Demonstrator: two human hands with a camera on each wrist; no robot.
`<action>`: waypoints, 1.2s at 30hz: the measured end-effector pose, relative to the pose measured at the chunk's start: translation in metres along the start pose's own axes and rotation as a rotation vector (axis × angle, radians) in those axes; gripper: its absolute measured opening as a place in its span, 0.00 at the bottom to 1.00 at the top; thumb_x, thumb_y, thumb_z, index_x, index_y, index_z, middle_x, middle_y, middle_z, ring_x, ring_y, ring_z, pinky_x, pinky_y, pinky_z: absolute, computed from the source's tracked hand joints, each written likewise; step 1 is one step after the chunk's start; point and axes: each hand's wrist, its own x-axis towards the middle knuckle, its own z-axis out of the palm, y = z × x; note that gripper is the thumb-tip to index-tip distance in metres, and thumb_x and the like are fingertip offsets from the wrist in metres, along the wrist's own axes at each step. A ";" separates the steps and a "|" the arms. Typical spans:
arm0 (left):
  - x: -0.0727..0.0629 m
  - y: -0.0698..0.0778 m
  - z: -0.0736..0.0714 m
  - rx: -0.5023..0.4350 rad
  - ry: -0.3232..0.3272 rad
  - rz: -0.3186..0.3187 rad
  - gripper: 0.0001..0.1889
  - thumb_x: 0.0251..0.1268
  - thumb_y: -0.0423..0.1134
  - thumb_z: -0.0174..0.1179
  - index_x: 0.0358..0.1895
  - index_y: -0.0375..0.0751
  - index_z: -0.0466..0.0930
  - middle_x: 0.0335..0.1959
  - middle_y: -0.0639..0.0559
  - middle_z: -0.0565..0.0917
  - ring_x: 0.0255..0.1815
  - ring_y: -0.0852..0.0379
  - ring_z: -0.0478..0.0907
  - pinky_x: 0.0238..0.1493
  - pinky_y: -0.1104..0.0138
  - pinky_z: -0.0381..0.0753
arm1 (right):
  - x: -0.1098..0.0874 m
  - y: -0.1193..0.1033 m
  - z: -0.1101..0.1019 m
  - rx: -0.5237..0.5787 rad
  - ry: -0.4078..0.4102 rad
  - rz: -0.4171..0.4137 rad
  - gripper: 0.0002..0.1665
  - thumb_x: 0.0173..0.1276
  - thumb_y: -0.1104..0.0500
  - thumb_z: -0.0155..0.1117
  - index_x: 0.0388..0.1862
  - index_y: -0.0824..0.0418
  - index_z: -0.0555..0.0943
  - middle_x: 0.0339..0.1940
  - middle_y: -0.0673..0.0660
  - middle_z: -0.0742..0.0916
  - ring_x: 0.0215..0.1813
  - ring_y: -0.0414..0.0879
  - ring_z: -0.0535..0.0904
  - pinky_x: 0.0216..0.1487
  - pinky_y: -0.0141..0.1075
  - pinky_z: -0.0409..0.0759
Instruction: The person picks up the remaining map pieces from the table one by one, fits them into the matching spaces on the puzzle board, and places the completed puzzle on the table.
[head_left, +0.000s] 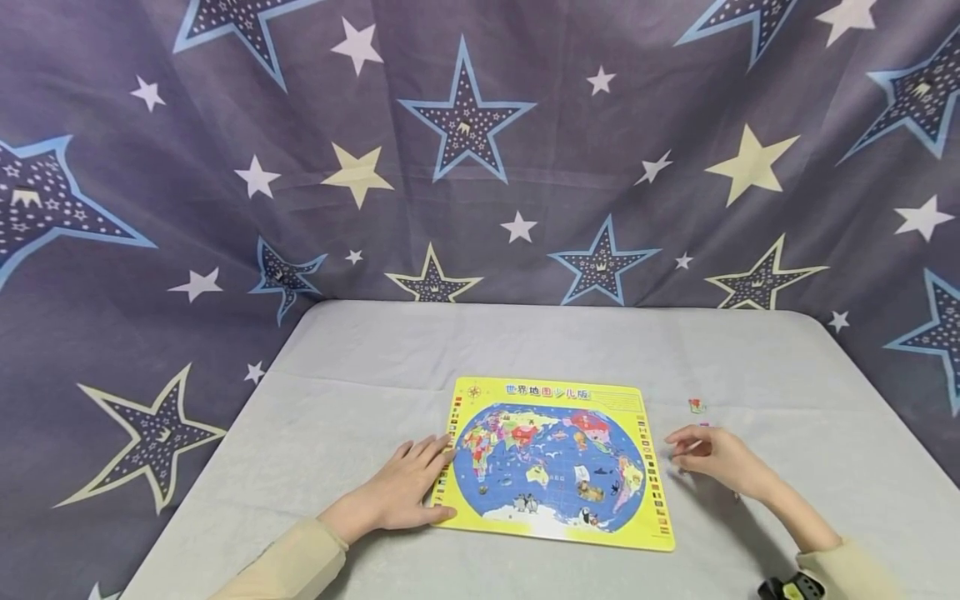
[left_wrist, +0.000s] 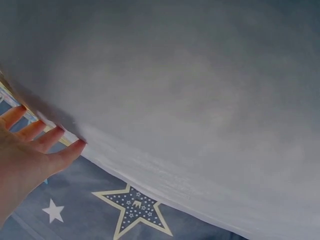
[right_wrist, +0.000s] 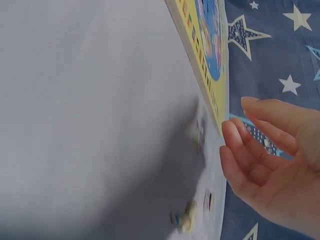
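A yellow-bordered world map board (head_left: pixel 555 467) lies flat on the table, its blue oval map full of coloured land shapes and animals. My left hand (head_left: pixel 408 483) rests along the board's left edge with the fingers spread, and in the left wrist view the fingertips (left_wrist: pixel 80 144) touch that side. Just right of the board, my right hand (head_left: pixel 716 457) hovers over the table with loosely bent fingers and nothing between them. A small red-and-green piece (head_left: pixel 697 406) lies beyond it, and a purple piece (head_left: pixel 703 425) is partly covered by the hand.
Light grey cloth (head_left: pixel 360 350) covers the table. Several small pieces, one of them yellowish (right_wrist: pixel 187 220), lie under the right hand in the right wrist view. A star-patterned curtain (head_left: pixel 555 208) hangs behind the table. A dark device (head_left: pixel 791 587) sits at the right wrist.
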 end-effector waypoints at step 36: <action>0.000 0.001 -0.001 -0.001 0.002 -0.003 0.44 0.53 0.70 0.41 0.67 0.40 0.54 0.68 0.45 0.52 0.67 0.44 0.51 0.61 0.47 0.51 | -0.003 0.019 0.002 -0.176 0.020 0.040 0.13 0.45 0.68 0.68 0.33 0.69 0.81 0.25 0.51 0.80 0.25 0.34 0.68 0.26 0.29 0.69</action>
